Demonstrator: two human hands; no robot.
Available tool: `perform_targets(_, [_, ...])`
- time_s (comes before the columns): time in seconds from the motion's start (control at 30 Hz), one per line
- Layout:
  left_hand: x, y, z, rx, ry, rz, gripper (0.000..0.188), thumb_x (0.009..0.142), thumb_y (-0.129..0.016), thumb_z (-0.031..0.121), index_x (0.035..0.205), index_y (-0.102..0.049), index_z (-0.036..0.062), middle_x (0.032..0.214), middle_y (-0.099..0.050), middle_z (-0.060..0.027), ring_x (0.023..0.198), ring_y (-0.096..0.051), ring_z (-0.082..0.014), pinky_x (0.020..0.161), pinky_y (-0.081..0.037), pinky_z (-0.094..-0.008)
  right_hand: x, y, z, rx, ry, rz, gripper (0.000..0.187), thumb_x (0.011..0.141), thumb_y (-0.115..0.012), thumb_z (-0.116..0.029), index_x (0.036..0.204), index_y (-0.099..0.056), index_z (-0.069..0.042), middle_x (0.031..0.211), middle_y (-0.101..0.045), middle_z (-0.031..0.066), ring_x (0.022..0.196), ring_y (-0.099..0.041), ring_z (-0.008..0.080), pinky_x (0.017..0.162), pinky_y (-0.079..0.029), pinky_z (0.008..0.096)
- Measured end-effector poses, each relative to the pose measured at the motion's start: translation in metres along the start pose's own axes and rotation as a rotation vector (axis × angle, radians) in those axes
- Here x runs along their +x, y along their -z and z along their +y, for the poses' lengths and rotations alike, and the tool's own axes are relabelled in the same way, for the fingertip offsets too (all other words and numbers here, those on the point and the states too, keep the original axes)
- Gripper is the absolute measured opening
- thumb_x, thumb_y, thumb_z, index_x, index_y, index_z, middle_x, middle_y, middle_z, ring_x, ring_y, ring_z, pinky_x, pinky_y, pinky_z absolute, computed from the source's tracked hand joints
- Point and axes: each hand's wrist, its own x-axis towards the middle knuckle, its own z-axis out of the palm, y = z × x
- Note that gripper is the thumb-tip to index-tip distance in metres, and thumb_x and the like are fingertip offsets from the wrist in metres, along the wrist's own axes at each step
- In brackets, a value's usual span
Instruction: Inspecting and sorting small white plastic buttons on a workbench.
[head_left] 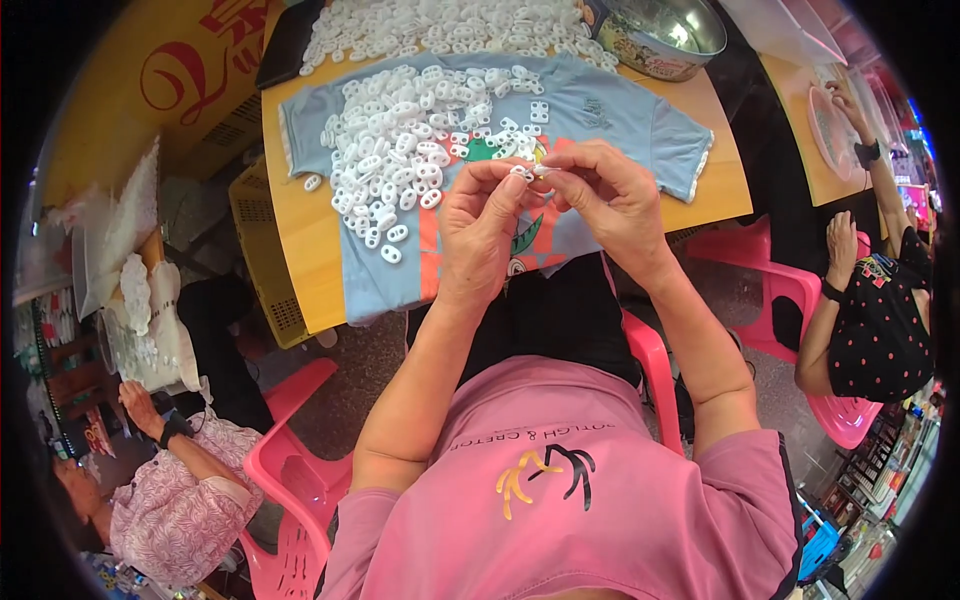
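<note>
Head view: loose white ovals (385,150) heap at left, plenty seemingly left to do; now the left hand's (474,232) fingers pinch a white piece (520,173) over the shirt (655,140), long axis apparently crosswise, pointing rightward; beyond, squarish blocks (539,111) look done; the right hand's (616,203) fingers grip a white bit (541,170) alongside.

Past the right hand (618,195), a big round tin (650,58) with a shiny inside sits at the far side of the yellow table (728,195). Left of the left hand (475,230), a yellow crate (270,270) full of little holes stands by the table. Lower on that side are a pink chair (300,470) and a person (185,520) in a pale patterned top. Well right of both hands, another person (880,340) wears black with red dots, near a round pink basket (817,120).
</note>
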Motion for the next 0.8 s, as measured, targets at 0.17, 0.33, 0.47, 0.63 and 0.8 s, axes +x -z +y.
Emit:
perform_targets(0.17, [0.001,-0.004,0.003,-0.032,0.008,-0.019,0.012,0.095,-0.06,0.007,0.105,-0.056,0.0006,0.106,-0.065,-0.012,0.093,-0.064,-0.0171,0.082,-0.053,-0.0301,-0.007,-0.003,-0.001,0.191,-0.115,0.005,0.016,0.09,-0.064,-0.002,0.105,-0.062,0.002,0.101,-0.062,0.0078,0.079,-0.064,0.0125,0.067,-0.054,0.0245])
perform_targets(0.33, [0.0,-0.006,0.004,-0.02,0.017,-0.02,0.012,0.095,-0.059,0.007,0.104,-0.056,0.0002,0.108,-0.065,-0.0134,0.094,-0.065,-0.0188,0.084,-0.054,-0.0325,-0.008,-0.006,-0.007,0.304,-0.256,0.055,0.018,0.091,-0.065,-0.006,0.107,-0.06,0.002,0.099,-0.064,0.0068,0.078,-0.064,0.0118,0.067,-0.053,0.0245])
perform_targets(0.47, [0.0,-0.011,0.005,0.025,0.01,-0.001,0.011,0.095,-0.059,0.007,0.104,-0.056,0.0006,0.106,-0.064,-0.0124,0.093,-0.064,-0.0179,0.083,-0.054,-0.0315,-0.007,-0.004,-0.009,0.399,-0.354,0.084,0.018,0.091,-0.065,-0.009,0.107,-0.061,0.001,0.095,-0.065,0.0065,0.077,-0.064,0.0118,0.068,-0.054,0.0254])
perform_targets(0.63, [-0.002,-0.007,0.0,0.142,-0.006,0.004,0.012,0.094,-0.061,0.009,0.102,-0.056,0.0011,0.096,-0.064,-0.009,0.085,-0.063,-0.0133,0.075,-0.052,-0.0265,-0.008,-0.01,-0.005,0.617,-0.419,0.223,0.018,0.092,-0.064,-0.01,0.107,-0.061,0.0,0.091,-0.066,0.007,0.075,-0.063,0.0116,0.067,-0.054,0.0262])
perform_targets(0.8, [-0.003,-0.011,0.002,0.201,-0.002,-0.016,0.012,0.095,-0.06,0.009,0.101,-0.054,0.0007,0.085,-0.064,-0.0071,0.074,-0.061,-0.0117,0.069,-0.05,-0.025,-0.009,-0.019,-0.004,0.57,-0.342,0.283,0.02,0.093,-0.063,-0.01,0.109,-0.06,0.0,0.091,-0.065,0.006,0.075,-0.061,0.0105,0.067,-0.051,0.0248])
